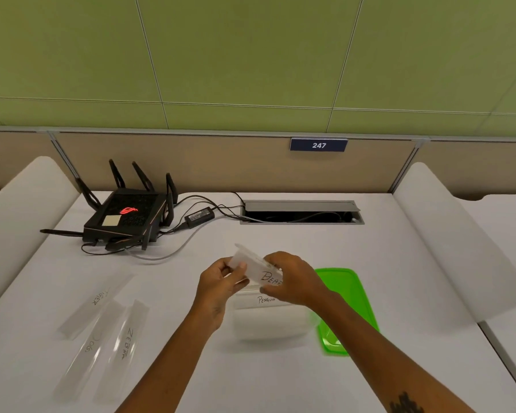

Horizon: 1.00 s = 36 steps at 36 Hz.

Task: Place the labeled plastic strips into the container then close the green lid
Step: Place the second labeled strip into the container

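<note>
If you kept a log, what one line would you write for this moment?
both hands: left hand, right hand hold "Bear" strip over container | three strips on table | green lid off

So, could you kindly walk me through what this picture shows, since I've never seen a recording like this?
There is no machine here: a person wears a camera on the head, so you look down along both bare arms at a white desk. The left hand and right hand together hold a clear plastic strip marked "Bear" above a clear container. A strip marked "Penguin" seems to be inside it already. The green lid lies just right of the container, not yet on. Three more strips wait on the left: Tiger, Dog and Zebra. At the back sits a black router with its cables.
</note>
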Each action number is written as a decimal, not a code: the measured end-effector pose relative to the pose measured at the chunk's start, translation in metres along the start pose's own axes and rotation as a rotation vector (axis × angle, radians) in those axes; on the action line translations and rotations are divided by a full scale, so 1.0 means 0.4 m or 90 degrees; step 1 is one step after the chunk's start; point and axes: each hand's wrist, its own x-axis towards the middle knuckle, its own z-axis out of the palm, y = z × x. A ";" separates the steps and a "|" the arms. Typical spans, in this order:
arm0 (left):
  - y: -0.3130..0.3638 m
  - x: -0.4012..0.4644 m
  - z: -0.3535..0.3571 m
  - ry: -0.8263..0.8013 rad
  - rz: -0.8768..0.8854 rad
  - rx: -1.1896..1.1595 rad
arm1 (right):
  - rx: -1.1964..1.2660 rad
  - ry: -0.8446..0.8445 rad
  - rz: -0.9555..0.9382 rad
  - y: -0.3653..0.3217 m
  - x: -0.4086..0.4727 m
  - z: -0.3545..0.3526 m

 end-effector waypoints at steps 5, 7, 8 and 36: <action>-0.007 0.011 -0.020 0.116 0.053 0.140 | -0.099 -0.049 0.002 0.063 -0.024 0.029; -0.019 0.007 -0.026 0.116 0.066 0.203 | -0.121 -0.070 0.004 0.079 -0.031 0.046; -0.026 0.006 -0.026 0.110 0.065 0.231 | -0.133 -0.082 0.004 0.086 -0.032 0.056; -0.177 0.002 0.021 0.054 -0.096 0.567 | -0.309 -0.291 -0.050 0.104 -0.005 0.168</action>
